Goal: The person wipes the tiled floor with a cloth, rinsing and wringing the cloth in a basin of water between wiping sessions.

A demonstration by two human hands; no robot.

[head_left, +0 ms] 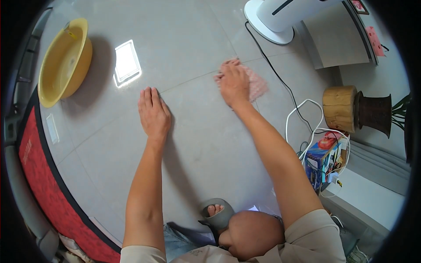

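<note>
I am crouched over a pale grey tiled floor [197, 39], smooth and glossy enough to hold a bright square of reflected light. My left hand [153, 113] lies flat and empty on the tile, fingers together, palm down. My right hand [234, 83] is well apart from it, stretched further forward, pressed flat on a thin pink cloth [256, 85] that is bunched under my palm and spreads out toward the right. The open stretch of floor runs between and ahead of my hands. To the far left sits a round yellow plastic basin [63, 61], tipped against a grey edge, with a red mat [44, 184] curving below it. Ahead on the right stands the round white base of a fan [269, 24]; its black cord [274, 72] trails past the cloth, just beside it. Further right are a wooden stump-shaped stool [340, 107], a loop of white cable [302, 105] and a colourful cardboard box [324, 158]. My foot in a grey sandal [217, 215] shows below.
</note>
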